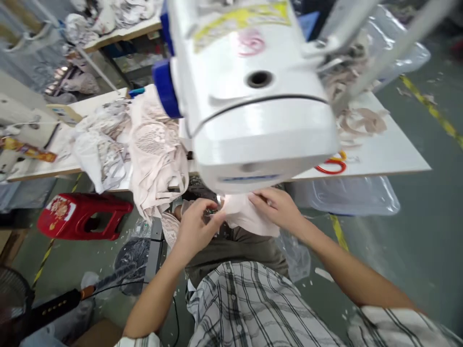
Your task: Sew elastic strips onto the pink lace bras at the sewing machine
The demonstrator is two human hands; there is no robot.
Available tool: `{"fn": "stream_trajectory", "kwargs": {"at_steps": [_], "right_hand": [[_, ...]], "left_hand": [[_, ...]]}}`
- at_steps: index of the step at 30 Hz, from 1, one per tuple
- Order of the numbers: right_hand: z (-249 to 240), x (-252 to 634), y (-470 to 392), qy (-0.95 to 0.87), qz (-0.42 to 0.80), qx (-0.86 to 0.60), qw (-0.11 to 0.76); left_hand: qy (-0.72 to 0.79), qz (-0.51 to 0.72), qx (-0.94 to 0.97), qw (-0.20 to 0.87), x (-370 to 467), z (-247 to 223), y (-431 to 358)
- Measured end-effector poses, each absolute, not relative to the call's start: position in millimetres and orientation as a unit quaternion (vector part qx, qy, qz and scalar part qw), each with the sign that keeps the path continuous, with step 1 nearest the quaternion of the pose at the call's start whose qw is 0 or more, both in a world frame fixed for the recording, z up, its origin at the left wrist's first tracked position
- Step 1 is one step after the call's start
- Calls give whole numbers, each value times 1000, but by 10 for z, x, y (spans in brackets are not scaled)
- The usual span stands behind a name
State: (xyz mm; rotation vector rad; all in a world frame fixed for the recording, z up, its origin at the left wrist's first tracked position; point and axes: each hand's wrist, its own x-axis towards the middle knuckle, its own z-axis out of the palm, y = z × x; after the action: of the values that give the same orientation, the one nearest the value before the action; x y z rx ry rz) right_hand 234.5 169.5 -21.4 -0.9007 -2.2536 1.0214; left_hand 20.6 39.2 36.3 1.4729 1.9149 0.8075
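A white sewing machine head (267,130) fills the upper middle and hides its needle area from above. Just below it lies a pale pink fabric piece (249,214). My left hand (198,224) is at the fabric's left edge, with thumb and forefinger bent toward each other beside the machine; the thumb touches the cloth. On the fabric's upper right, my right hand (277,207) has its fingers bent and closed on the cloth. A pile of pale pink lace-trimmed garments (155,159) hangs over the table edge left of the machine.
Red-handled scissors (331,166) and beige scraps (363,121) lie on the white table (390,149) at right. White garments (97,154) are piled farther left. A red stool (85,217) lies on the floor at left, near a fan (14,299). Under the table edge is a clear plastic bin (354,195).
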Motion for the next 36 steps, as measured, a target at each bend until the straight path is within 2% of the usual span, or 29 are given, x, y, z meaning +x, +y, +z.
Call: {"fn": "stream_trajectory", "kwargs": {"at_steps": [3,7,11,14,16,18,20,21,23,25,28,32,36], "right_hand": [[-19,2495,1367,-855,407,-271,175],[257,2509,915,-828,512,-184,135],[128,2043,750,-705,673,-183,126],[-209,1609,760,-476,845,-218,111],[-436,1426,769,-345,880,-291,147],[-619,1352,755,-319,851,-356,216],[-756,1353,719,-387,789,-387,279],[-811,1365,697,-443,748,-391,302],[-907,1396,659,-578,647,-381,321],[-988,1428,650,-701,532,-356,315],[-1054,1510,706,-821,413,-298,258],[-953,1699,835,-862,404,-247,184],[-735,1803,927,-842,384,-305,225]], "left_hand": [[641,279,585,411,155,390,311],[526,354,544,550,226,457,140],[611,383,501,479,64,605,-84],[640,308,526,468,-171,588,-185],[663,261,540,448,-270,445,-204],[731,267,518,355,-285,209,-200],[792,320,449,262,-218,-67,-185],[800,346,418,254,-162,-201,-174],[780,378,389,314,-33,-431,-147],[750,388,388,369,81,-586,-115],[744,407,383,367,167,-681,-81],[759,417,384,321,171,-632,-63],[738,423,399,344,203,-442,-30]]}}
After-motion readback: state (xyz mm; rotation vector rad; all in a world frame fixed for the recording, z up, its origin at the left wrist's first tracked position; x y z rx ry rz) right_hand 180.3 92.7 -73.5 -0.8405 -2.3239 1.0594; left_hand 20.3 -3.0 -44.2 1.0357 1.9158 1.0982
